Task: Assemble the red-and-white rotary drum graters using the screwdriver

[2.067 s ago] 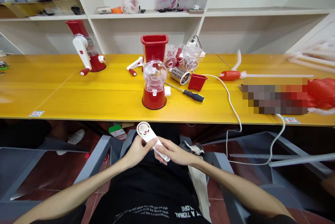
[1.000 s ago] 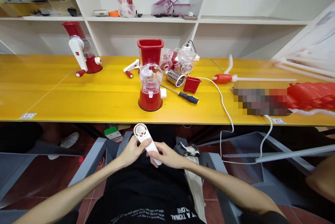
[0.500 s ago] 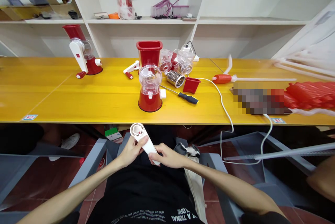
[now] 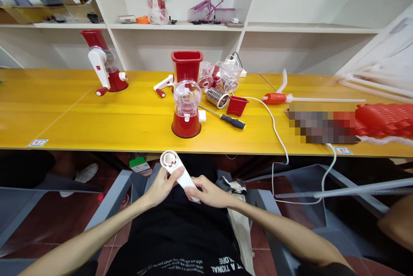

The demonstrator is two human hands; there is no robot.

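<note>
Over my lap, in front of the table edge, I hold a white crank handle [image 4: 180, 177] with a round socket at its upper end. My left hand [image 4: 164, 187] is closed around its middle, thumb on top. Its lower end is gripped by my right hand [image 4: 208, 192], which hides the tip there. Beyond my hands a red rotary grater [image 4: 187, 103] with a clear drum housing stands upright on the table, no crank on its front. A second rotary grater [image 4: 105, 63], its white crank fitted, stands at the far left.
Behind the nearer grater lie another crank handle [image 4: 164, 85], a metal grating drum [image 4: 217, 97], a red pusher [image 4: 237, 106] and clear housings [image 4: 227, 75]. A screwdriver [image 4: 232, 121] lies beside it. A white cable [image 4: 274, 125] hangs over the table edge [image 4: 97, 150]. Shelves [image 4: 177, 26] stand behind.
The camera view has shifted slightly, so the table items appear a little further right. Both hands keep hold of the crank handle in nearly the same pose.
</note>
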